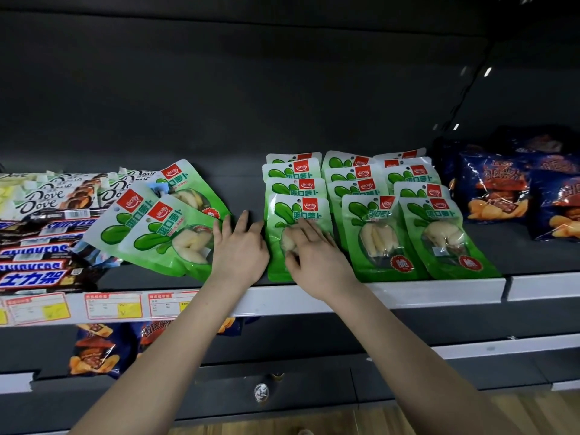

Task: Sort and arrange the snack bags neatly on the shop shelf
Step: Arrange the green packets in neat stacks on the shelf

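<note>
Here, the front green plastic radish snack bag (293,215) lies flat at the front edge of the grey shop shelf (439,290), heading the left of three overlapping green-bag columns (372,237). Right hand (314,255) rests on it, fingers spread and slightly bent, pinching nothing. Left hand (240,249) lies flat just beside the bag's left edge, fingers straight. Three loose green bags (150,233) lie skewed further left, overlapping brown-and-white chocolate bars (40,215). Dark blue crisp bags (496,186) sit at the shelf's right end.
</note>
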